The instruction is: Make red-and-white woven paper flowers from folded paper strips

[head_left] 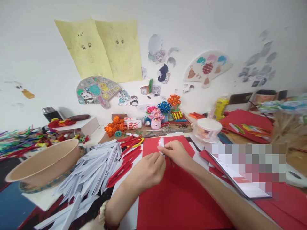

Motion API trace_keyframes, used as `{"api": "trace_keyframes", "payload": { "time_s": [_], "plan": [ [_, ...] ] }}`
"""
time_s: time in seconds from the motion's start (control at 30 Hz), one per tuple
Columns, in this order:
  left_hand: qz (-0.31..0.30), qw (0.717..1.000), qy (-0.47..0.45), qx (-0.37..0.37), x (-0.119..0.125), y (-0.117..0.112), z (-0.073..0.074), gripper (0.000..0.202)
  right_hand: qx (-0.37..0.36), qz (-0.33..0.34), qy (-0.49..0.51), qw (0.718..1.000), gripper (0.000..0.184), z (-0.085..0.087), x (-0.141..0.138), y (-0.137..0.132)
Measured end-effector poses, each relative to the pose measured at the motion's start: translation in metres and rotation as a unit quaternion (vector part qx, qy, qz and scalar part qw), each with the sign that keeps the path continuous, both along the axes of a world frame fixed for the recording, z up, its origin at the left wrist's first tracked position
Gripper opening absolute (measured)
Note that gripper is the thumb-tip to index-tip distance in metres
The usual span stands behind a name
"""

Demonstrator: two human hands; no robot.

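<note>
A small folded piece of red and white paper (161,142) stands up between my fingers, over a large red sheet (172,198). The fingers of my left hand (151,168) are curled and pinch its lower end. My right hand (177,154) grips the same piece from the right, with the thumb across it. Both hands meet here, so the paper's lower part is hidden. Left of my hands lie folded red strips (124,167) and a heap of folded white paper strips (90,169).
A beige basin (45,163) stands at the left. To the right lies a phone or tablet (256,191), its screen partly blurred, near a round white tub (208,127). Pipe-cleaner flowers (155,115) in pots stand at the back by the wall. Yellow-handled scissors (137,143) lie among the red strips.
</note>
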State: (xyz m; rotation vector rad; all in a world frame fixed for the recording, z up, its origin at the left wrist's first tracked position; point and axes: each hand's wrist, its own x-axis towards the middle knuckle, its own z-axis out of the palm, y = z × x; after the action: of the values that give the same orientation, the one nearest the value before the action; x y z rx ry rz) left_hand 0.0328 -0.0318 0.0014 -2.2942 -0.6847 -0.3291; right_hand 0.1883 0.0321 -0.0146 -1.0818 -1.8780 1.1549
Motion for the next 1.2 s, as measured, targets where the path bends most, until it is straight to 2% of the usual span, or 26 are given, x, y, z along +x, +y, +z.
{"api": "trace_keyframes", "payload": {
  "time_s": [0.2,0.3,0.37,0.47,0.53,0.63,0.83,0.93,1.1,1.2],
  "plan": [
    [0.004,0.999,-0.004,0.054,0.004,-0.003,-0.003,0.025,0.001,0.01,0.0,1.0,0.056,0.003,0.0,-0.002],
    [0.032,0.998,-0.035,0.052,0.003,-0.001,-0.005,0.027,-0.03,0.082,0.061,0.994,0.056,0.004,0.003,-0.001],
    [0.056,0.994,-0.087,0.035,0.0,0.001,-0.007,0.027,-0.045,0.14,0.106,0.983,0.054,0.006,0.005,-0.001],
    [0.076,0.98,-0.181,-0.017,-0.005,0.004,-0.011,0.026,-0.081,0.227,0.14,0.96,0.046,0.01,0.007,-0.003],
    [0.081,0.966,-0.236,-0.062,-0.007,0.005,-0.013,0.023,-0.103,0.258,0.141,0.95,0.044,0.01,0.007,-0.004],
    [0.09,0.946,-0.293,-0.102,-0.008,0.008,-0.017,0.02,-0.102,0.234,0.12,0.959,0.05,0.006,0.004,-0.006],
    [0.122,0.928,-0.338,-0.095,-0.009,0.016,-0.021,0.017,-0.085,0.154,0.091,0.98,0.054,-0.003,-0.003,-0.008],
    [0.138,0.919,-0.361,-0.086,-0.012,0.017,-0.019,0.016,-0.093,0.122,0.07,0.986,0.05,-0.003,-0.006,-0.011],
    [0.144,0.906,-0.389,-0.086,-0.017,0.014,-0.015,0.012,-0.057,0.085,0.059,0.993,0.043,-0.004,-0.007,-0.01],
    [0.139,0.904,-0.393,-0.094,-0.016,0.012,-0.016,0.011,-0.041,0.091,0.064,0.993,0.042,-0.004,-0.007,-0.007]
  ]
}}
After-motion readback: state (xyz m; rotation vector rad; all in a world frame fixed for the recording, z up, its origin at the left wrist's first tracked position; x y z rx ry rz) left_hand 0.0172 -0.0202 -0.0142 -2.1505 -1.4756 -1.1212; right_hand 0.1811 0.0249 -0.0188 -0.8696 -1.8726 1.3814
